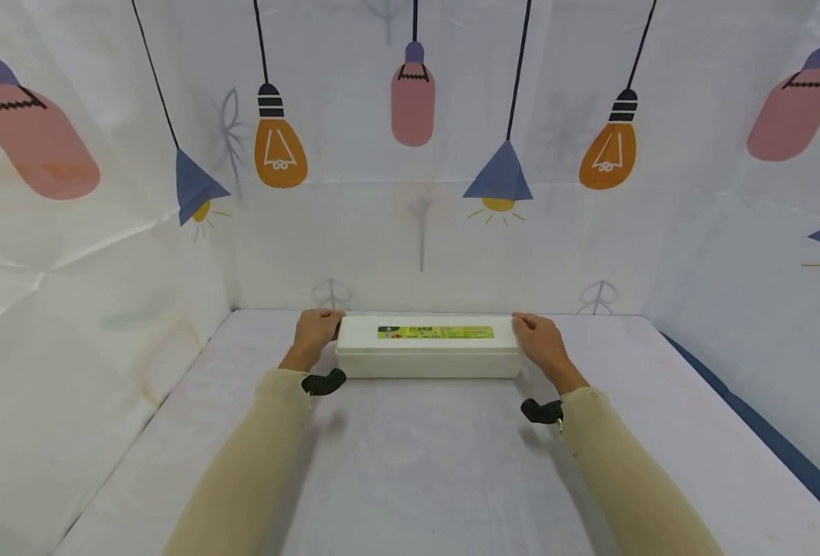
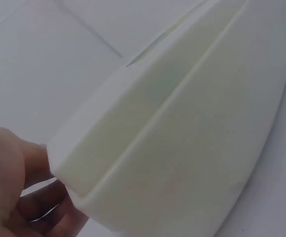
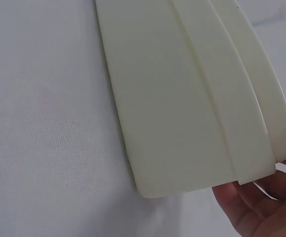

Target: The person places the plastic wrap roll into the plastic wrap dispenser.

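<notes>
A long cream-white plastic box (image 1: pixel 428 356) with a lid and a green-yellow label (image 1: pixel 435 332) lies across the far middle of the table. My left hand (image 1: pixel 316 327) grips its left end, fingers curled over the lid edge. My right hand (image 1: pixel 539 337) holds the right end the same way. In the left wrist view the box's end (image 2: pixel 182 143) fills the frame, with my fingers (image 2: pixel 15 187) beside its corner. The right wrist view shows the box's side (image 3: pixel 182 98) and my fingers (image 3: pixel 261 207) under its end.
The table (image 1: pixel 417 463) is covered in white cloth and walled on three sides by a white backdrop (image 1: pixel 417 232) printed with lamps and bulbs. A dark blue strip (image 1: pixel 764 432) runs along the right edge. Black wrist mounts (image 1: pixel 323 382) sit on both sleeves.
</notes>
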Tool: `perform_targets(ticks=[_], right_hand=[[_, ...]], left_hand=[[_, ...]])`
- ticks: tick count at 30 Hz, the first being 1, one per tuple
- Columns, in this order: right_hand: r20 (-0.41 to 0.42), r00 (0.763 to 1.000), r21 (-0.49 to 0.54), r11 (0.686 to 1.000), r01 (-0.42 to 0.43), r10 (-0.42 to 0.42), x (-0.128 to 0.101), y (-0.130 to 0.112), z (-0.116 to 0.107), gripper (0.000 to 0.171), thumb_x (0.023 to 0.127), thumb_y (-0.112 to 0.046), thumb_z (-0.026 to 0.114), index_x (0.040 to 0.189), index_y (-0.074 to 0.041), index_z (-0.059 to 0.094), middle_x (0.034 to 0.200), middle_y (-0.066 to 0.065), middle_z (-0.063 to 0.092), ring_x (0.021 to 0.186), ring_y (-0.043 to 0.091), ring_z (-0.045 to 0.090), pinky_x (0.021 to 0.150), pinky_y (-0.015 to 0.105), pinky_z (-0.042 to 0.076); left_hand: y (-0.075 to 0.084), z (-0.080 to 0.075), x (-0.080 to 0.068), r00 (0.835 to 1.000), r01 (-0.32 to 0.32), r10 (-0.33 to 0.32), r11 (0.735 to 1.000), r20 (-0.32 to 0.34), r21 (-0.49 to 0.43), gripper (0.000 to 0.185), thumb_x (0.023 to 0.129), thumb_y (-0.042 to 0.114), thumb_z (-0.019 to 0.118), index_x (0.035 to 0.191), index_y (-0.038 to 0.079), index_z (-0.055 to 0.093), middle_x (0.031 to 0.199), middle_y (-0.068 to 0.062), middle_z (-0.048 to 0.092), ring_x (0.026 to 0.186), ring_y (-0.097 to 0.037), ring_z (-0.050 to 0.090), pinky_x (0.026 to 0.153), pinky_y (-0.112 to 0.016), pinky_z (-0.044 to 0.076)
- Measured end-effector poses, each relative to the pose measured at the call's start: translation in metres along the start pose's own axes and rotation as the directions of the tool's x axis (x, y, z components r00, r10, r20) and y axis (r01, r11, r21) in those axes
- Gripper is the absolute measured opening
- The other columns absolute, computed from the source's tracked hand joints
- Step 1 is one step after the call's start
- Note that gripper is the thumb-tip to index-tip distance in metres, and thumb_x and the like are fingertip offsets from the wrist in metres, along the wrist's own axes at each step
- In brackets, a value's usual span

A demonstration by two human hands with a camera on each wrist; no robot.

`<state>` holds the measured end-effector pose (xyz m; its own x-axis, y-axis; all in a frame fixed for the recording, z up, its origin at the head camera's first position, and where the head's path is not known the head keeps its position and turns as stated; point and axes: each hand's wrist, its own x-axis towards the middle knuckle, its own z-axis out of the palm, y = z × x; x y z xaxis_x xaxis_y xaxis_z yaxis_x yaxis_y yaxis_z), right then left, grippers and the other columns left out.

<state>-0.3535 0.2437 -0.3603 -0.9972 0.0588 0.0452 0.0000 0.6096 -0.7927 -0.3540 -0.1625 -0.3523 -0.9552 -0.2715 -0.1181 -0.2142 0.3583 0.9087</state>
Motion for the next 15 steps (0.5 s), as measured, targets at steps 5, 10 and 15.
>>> perform_targets(ticks=[5, 10, 15], right_hand=[[0.021, 1.0, -0.04, 0.999, 0.016, -0.015, -0.003, -0.001, -0.004, 0.054, 0.108, -0.037, 0.039, 0.15, -0.005, 0.045, 0.152, 0.02, 0.044, 0.141, 0.039, 0.037, 0.112, 0.057, 0.033], [0.015, 0.998, -0.111, 0.992, 0.059, -0.058, -0.009, -0.001, -0.01, 0.056, 0.107, -0.036, 0.038, 0.151, -0.001, 0.042, 0.148, 0.024, 0.046, 0.136, 0.042, 0.043, 0.109, 0.058, 0.037], [-0.001, 0.995, -0.181, 0.979, 0.096, -0.098, -0.019, -0.002, -0.014, 0.055, 0.107, -0.034, 0.041, 0.151, -0.001, 0.042, 0.146, 0.025, 0.048, 0.132, 0.043, 0.047, 0.104, 0.058, 0.043]], left_hand=[[0.001, -0.007, -0.004, 0.994, -0.106, 0.106, 0.994, 0.0, 0.037, 0.038, 0.104, 0.029, 0.053, 0.124, 0.001, 0.068, 0.121, -0.018, 0.066, 0.112, -0.033, 0.063, 0.096, -0.044, 0.051], [0.003, -0.014, -0.015, 0.968, -0.236, 0.248, 0.942, -0.023, 0.239, 0.041, 0.104, 0.034, 0.05, 0.126, 0.005, 0.068, 0.125, -0.016, 0.066, 0.115, -0.035, 0.06, 0.092, -0.051, 0.051], [0.003, -0.017, -0.04, 0.932, -0.328, 0.362, 0.861, -0.017, 0.388, 0.04, 0.105, 0.035, 0.049, 0.126, 0.007, 0.069, 0.12, -0.014, 0.068, 0.106, -0.033, 0.063, 0.083, -0.05, 0.052]])
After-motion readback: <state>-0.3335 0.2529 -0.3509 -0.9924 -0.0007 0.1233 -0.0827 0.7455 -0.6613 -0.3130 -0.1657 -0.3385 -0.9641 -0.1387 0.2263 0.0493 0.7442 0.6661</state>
